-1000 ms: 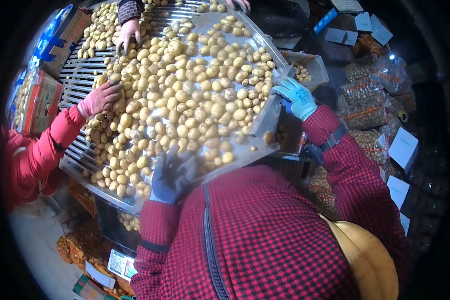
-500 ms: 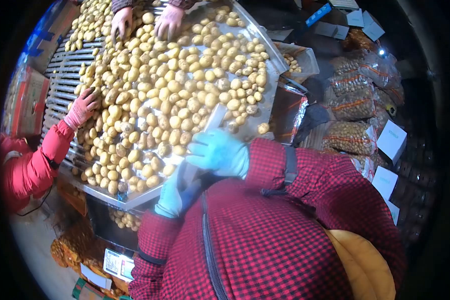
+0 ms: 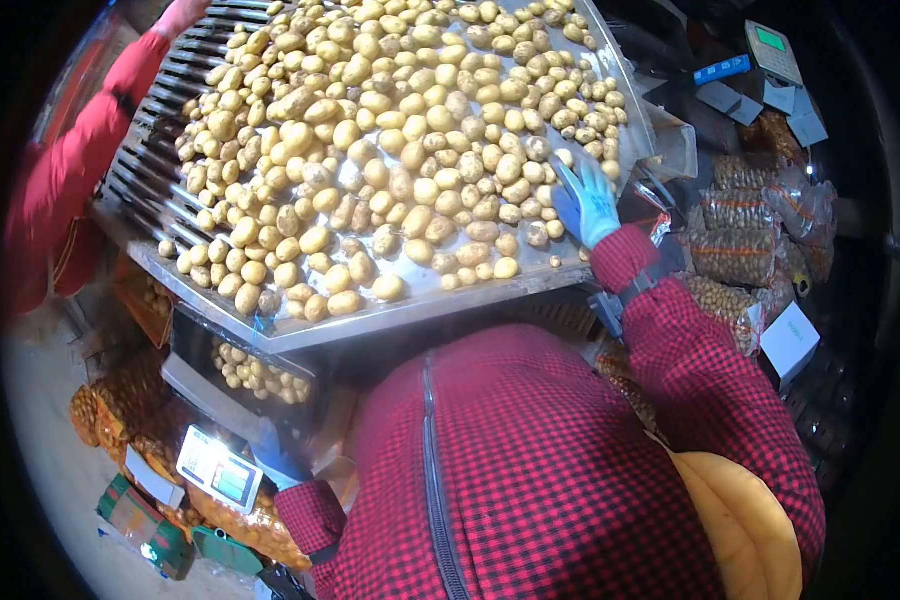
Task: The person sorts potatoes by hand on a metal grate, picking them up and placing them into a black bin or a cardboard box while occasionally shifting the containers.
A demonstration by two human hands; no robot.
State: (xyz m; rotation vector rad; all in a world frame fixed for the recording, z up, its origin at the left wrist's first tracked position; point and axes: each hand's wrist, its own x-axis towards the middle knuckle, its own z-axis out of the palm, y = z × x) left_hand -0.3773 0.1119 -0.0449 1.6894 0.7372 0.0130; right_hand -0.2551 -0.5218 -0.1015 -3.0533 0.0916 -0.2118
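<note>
My right hand (image 3: 588, 203), in a light blue glove, is open with fingers stretched out at the right side of the sorting table (image 3: 370, 330). It touches small potatoes (image 3: 510, 165) near the metal rim. Down at the lower left, my left hand (image 3: 280, 458), also gloved, appears closed round the end of a long grey flat strip (image 3: 210, 398), though blur partly hides its fingers. This strip lies across the front of a dark crate (image 3: 315, 400) with potatoes in it. A white scale (image 3: 218, 470) with a lit display is just left of that hand.
A co-worker's red sleeve (image 3: 80, 150) reaches along the roller bars (image 3: 150, 170) at left. Bagged potatoes (image 3: 735, 250) and white boxes (image 3: 790, 340) are stacked at right. Netted sacks (image 3: 120, 400) stand at lower left. Another scale (image 3: 773, 52) sits at upper right.
My hands have parted: the right has moved right onto the potatoes, the left down to the crate with the strip. The co-worker's red arm has moved up, and the view has shifted.
</note>
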